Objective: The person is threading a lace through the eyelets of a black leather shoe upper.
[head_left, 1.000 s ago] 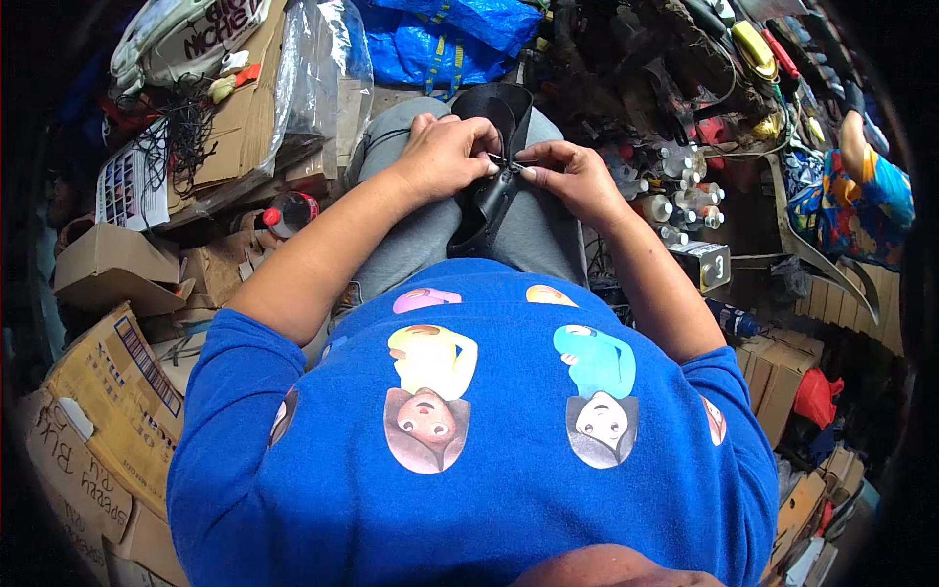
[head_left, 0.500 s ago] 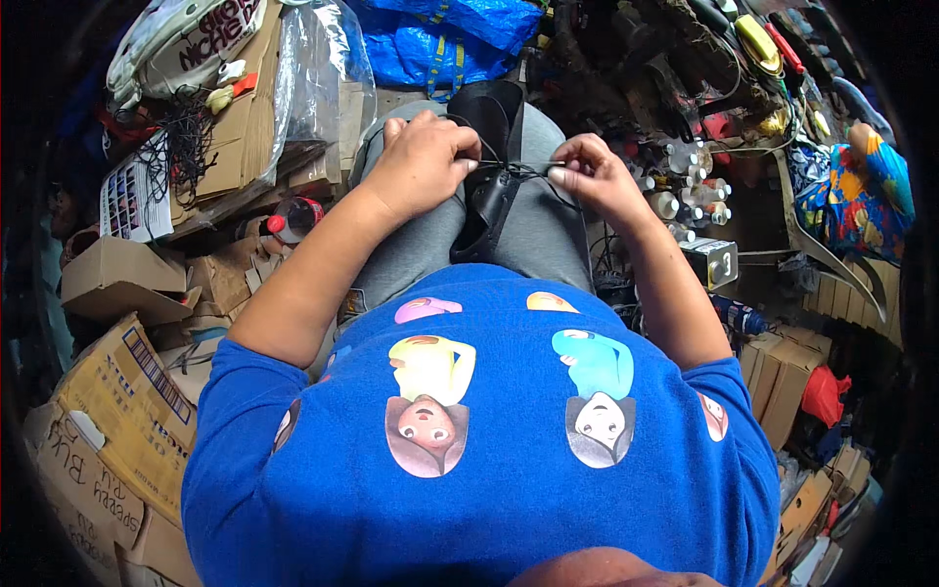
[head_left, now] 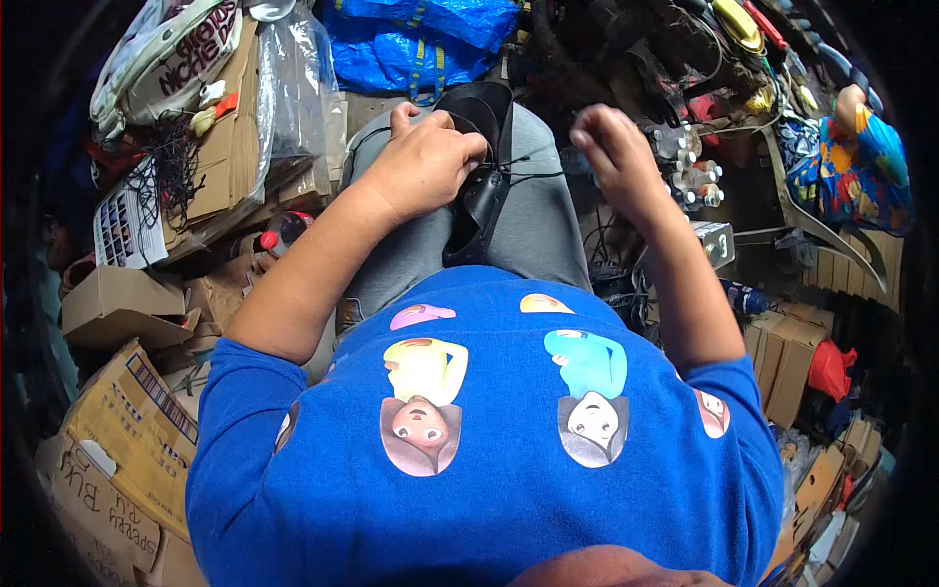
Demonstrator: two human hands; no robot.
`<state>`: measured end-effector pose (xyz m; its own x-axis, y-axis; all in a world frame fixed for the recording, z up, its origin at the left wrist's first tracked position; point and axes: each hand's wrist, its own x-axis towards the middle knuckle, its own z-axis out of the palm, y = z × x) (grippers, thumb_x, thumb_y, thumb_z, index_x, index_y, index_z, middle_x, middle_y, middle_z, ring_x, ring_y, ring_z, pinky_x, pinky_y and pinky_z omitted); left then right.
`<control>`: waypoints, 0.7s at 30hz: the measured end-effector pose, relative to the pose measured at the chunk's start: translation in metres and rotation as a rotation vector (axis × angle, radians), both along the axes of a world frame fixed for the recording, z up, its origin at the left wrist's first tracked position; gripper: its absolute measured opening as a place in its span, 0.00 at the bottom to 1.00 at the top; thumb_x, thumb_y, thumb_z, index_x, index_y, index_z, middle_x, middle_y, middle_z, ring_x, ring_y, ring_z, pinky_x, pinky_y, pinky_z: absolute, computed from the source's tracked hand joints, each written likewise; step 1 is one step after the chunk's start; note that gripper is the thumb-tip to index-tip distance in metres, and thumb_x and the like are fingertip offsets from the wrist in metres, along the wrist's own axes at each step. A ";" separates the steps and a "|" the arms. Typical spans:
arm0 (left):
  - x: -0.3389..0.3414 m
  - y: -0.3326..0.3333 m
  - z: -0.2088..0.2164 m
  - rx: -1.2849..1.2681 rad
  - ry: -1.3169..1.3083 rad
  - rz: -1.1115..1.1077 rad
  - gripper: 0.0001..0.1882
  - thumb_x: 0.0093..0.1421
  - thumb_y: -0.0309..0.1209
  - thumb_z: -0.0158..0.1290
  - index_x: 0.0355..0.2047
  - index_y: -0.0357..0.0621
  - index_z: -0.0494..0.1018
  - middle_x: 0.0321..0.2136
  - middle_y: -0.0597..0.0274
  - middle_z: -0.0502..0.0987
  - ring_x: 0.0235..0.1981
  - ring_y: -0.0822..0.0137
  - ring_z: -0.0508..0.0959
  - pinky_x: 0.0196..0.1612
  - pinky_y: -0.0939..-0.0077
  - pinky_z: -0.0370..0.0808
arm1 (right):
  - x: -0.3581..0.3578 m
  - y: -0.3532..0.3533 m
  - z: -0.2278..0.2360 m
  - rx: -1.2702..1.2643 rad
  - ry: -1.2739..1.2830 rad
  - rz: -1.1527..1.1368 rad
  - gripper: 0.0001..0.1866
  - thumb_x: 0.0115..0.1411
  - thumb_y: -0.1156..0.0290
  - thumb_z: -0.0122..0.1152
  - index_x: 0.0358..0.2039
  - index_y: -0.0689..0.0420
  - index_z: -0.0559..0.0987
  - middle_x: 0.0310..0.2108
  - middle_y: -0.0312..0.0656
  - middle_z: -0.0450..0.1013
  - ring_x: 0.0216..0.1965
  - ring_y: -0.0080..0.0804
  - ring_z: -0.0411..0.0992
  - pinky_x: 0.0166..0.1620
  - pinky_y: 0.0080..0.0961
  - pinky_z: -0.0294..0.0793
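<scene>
A black leather shoe upper [head_left: 477, 205] lies across my lap on the grey trousers, between my thighs. A thin black shoelace [head_left: 528, 176] crosses its eyelet area, and loose strands trail right over my thigh. At the left side of the upper, my left hand [head_left: 428, 161] is closed, thumb and fingertips pinching at the lace; the exact grip is partly hidden behind the fingers. Off to the right, above and beyond my right knee, my right hand [head_left: 616, 152] is raised away from the upper. Motion smears its fingers, and I cannot make out anything in them.
A blue bag [head_left: 416, 49] lies ahead. Small bottles [head_left: 690, 166] cluster right of my knees, near a curved metal piece [head_left: 831, 245]. On the left are cardboard sheets [head_left: 230, 127], an open box [head_left: 122, 298] and a red-capped bottle [head_left: 284, 235]. Another person's colourful garment [head_left: 861, 181] shows at far right.
My right hand has let go of the lace and moved up and right, away from the upper. The left hand stays at the lacing. The view has shifted slightly.
</scene>
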<state>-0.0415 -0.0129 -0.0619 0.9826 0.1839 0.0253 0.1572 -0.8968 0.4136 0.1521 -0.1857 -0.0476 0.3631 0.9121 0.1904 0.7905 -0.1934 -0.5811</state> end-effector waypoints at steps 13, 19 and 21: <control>-0.003 0.017 -0.010 0.011 0.006 -0.087 0.08 0.53 0.28 0.53 0.34 0.54 0.74 0.27 0.66 0.73 0.41 0.65 0.71 0.54 0.48 0.50 | -0.027 0.040 0.006 -0.334 -0.487 0.462 0.02 0.52 0.71 0.54 0.28 0.51 0.73 0.26 0.38 0.72 0.34 0.35 0.72 0.47 0.33 0.62; -0.039 0.040 -0.005 0.167 -0.027 -0.076 0.11 0.48 0.25 0.53 0.33 0.53 0.74 0.28 0.68 0.75 0.41 0.65 0.70 0.53 0.51 0.52 | -0.001 0.028 -0.016 -0.262 -0.460 0.511 0.05 0.50 0.71 0.52 0.29 0.50 0.71 0.24 0.38 0.72 0.35 0.38 0.72 0.46 0.36 0.64; -0.074 0.067 -0.006 0.194 0.021 0.086 0.12 0.46 0.24 0.52 0.32 0.54 0.75 0.27 0.68 0.76 0.40 0.64 0.71 0.53 0.52 0.53 | 0.030 0.006 -0.023 -0.331 -0.453 0.393 0.03 0.50 0.72 0.53 0.28 0.51 0.72 0.24 0.40 0.72 0.34 0.41 0.71 0.45 0.37 0.65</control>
<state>-0.1157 0.0539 -0.0675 0.9643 0.2605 0.0478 0.2431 -0.9422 0.2305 0.1817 -0.1798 -0.0709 -0.0567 0.9962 -0.0663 0.9896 0.0472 -0.1361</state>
